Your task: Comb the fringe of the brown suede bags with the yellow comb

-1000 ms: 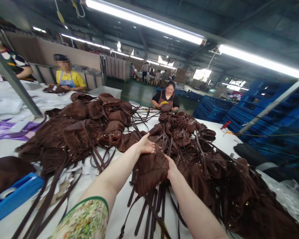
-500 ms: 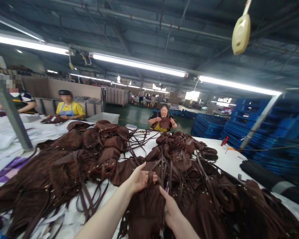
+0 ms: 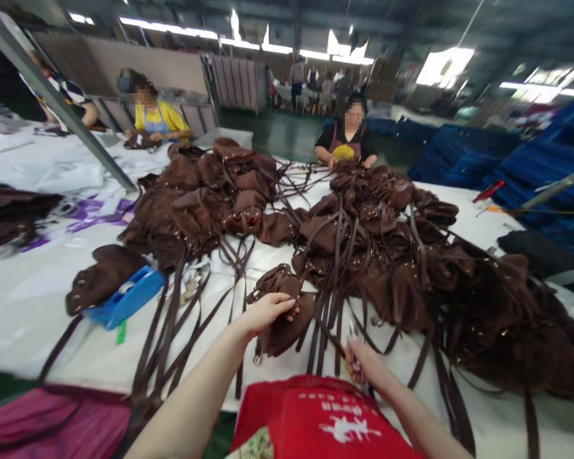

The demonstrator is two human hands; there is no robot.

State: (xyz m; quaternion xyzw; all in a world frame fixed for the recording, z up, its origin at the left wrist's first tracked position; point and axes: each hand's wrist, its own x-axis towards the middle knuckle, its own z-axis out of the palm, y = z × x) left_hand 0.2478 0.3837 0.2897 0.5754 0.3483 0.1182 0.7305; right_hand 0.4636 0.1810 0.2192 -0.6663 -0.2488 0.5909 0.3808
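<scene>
My left hand (image 3: 276, 313) is closed on a dark brown suede-like bag (image 3: 287, 335), its fingers gripping the top of the bag. The bag rests on the white table, with a metal ring showing at its lower edge. To the right, my right hand (image 3: 362, 361) is closed around a slim silvery pointed tool (image 3: 353, 328), whose tip points up and away from me. The fist hides most of the tool, so its exact kind is unclear. A brown strap passes close to that hand.
Brown bags (image 3: 210, 191) with metal fittings and long straps are heaped across the white table (image 3: 43, 331). At left sit a blue container (image 3: 127, 296) and a slanting metal post (image 3: 71, 108). Co-workers (image 3: 348, 137) work beyond the table. Blue pallets (image 3: 459, 153) stand at right.
My view has tilted down. Both hands held brown fabric before; now my right hand is off it and holds the silvery tool, while my left keeps a bag on the table.
</scene>
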